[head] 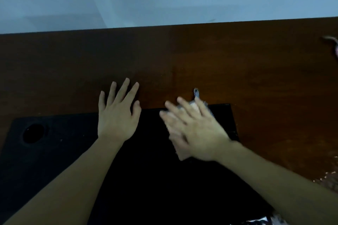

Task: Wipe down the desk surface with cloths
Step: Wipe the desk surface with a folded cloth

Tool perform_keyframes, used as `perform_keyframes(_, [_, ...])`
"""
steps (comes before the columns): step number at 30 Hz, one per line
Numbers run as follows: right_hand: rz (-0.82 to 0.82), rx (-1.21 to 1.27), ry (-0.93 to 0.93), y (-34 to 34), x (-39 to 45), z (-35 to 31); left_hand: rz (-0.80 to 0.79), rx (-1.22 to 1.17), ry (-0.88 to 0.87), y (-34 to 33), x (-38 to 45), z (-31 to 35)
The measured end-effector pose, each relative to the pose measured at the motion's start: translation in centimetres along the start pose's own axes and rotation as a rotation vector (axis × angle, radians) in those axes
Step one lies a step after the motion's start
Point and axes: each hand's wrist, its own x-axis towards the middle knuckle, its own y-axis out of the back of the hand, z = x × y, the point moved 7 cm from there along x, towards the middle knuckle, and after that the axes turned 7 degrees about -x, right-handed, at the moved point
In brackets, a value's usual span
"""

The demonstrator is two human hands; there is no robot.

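Cloth [196, 97] lies under the flat right hand [195, 129]; left hand [117, 115] rests spread on desk [219, 60].

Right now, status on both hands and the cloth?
Left hand flat, fingers spread, on desk and black mat edge. Right hand blurred, pressing cloth with straight fingers at mat's far edge. Nothing in the way.

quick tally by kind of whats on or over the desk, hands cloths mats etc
hands: 2, left hand and right hand
cloths: 2, one under the right hand, one at the right edge, blurred
black mats: 1
total: 5
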Motion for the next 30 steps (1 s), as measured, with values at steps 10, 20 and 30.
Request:
perform_keyframes(10, [0.021, 0.031, -0.388, 2.9, 8.9, 7.9, -0.015, 0.013, -0.001, -0.1, 0.0, 0.1])
perform_keyframes(20, [-0.015, 0.026, -0.083, -0.2, 0.8, -1.2, -0.034, 0.005, -0.013, 0.0, 0.0, 0.2])
perform_keyframes(30, [-0.003, 0.061, -0.525, 2.9, 8.8, 9.3, -0.05, 0.002, -0.02, 0.1, 0.2, 0.1])
